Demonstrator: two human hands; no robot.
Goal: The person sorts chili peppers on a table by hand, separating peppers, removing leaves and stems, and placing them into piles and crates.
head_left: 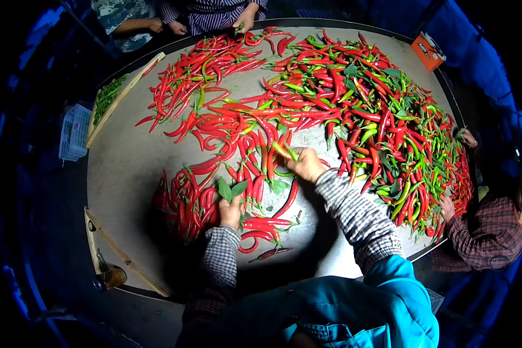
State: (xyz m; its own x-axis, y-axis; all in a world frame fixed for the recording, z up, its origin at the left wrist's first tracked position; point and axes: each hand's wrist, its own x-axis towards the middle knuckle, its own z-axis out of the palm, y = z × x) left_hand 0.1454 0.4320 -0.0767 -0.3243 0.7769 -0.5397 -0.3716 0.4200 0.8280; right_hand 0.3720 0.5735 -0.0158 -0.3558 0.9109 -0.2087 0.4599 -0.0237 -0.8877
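Note:
Red chili peppers [194,200] lie in a loose pile beside my left hand [231,213]. From its closed fingers a sprig of green leaves [232,189] sticks up. My right hand [307,166], further forward and to the right, grips a yellow-orange chili pepper [281,151], with a green one showing close to the fingers. Below and between the hands, a few red chilies [261,232] rest on the grey tabletop [127,151]. To the right spreads a big heap of mixed red and green chilies [383,122] with leaves among them.
Wooden strips [124,95] edge the table's left side, with green chilies [109,95] behind one. A white crate [75,132], a jar [110,277] and an orange box [428,51] stand around the rim. Co-workers' hands [246,17] are at the far edge and right side.

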